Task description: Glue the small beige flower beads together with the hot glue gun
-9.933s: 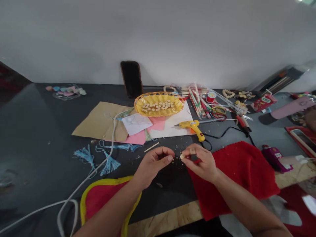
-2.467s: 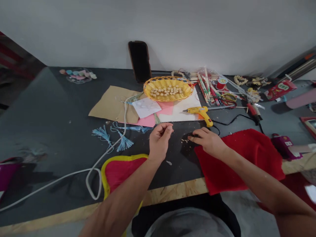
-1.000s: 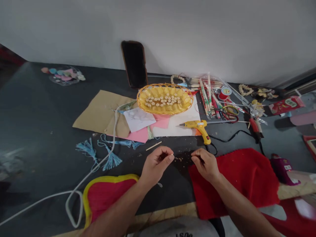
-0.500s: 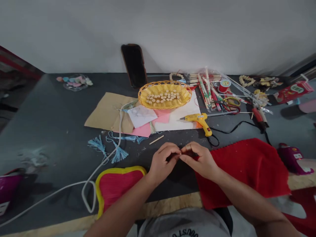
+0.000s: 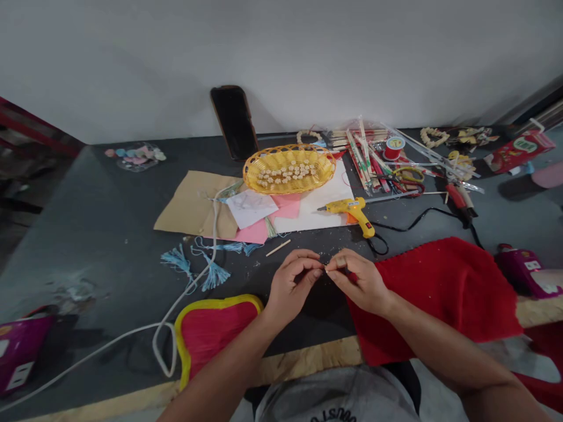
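The hands [image 5: 290,287] [image 5: 363,284] nearly meet at a tiny bead, it seems [image 5: 326,269].

Small pale piece [image 5: 326,269]: whitish, tiny; outline mostly covered by fingertips, so exact shape and tilt not readable. Pinched at thumb and forefinger tips of the right hand [image 5: 361,282]. Left hand [image 5: 289,286] has its fingertips just beside the piece; whether they touch it cannot be told. Piece appears held above the dark surface [image 5: 132,264], between the two hands; any further detail too small to resolve.
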### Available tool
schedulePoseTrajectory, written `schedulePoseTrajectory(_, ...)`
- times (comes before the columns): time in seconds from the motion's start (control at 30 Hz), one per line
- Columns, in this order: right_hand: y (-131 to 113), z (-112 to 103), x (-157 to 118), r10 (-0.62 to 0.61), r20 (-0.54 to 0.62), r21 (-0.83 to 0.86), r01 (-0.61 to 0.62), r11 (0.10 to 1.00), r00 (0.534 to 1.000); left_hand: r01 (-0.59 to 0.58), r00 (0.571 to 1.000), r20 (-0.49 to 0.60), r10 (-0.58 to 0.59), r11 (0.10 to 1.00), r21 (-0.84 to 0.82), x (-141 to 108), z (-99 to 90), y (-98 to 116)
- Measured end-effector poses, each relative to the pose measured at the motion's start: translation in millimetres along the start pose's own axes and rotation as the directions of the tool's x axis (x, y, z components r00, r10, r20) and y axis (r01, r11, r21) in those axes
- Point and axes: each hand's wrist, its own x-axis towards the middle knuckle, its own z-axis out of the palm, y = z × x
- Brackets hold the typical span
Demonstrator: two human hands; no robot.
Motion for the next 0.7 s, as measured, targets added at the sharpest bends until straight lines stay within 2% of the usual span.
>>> schedulePoseTrajectory(0.1,5,0,0,-0.118,-0.008,-0.111,0.117,0.987,0.993,0.176,0.98,0.123,-0.155,0.969,-0.175,2,-2.1,1)
schedulePoseTrajectory(0.17,8,1,0,-0.148,-0.015,-0.17,0.144,0.975,0.989,0.239,0.965,0.165,-0.203,0.941,-0.241,3,-2.2,0)
schedulePoseTrajectory(0.4,13,4,-2,-0.246,0.017,-0.357,0.236,0.904,0.969,0.34,0.94,0.159,-0.302,0.869,-0.359,2,2.7,-6)
schedulePoseTrajectory(0.57,12,2,-3,-0.197,-0.012,-0.268,0.187,0.945,0.98,0.37,0.929,0.172,-0.328,0.822,-0.434,1,3.5,-8)
schedulePoseTrajectory(0.7,12,-1,-4,-0.13,-0.05,-0.219,0.116,0.969,0.99,0.358,0.933,0.193,-0.303,0.836,-0.415,1,2.5,-8)
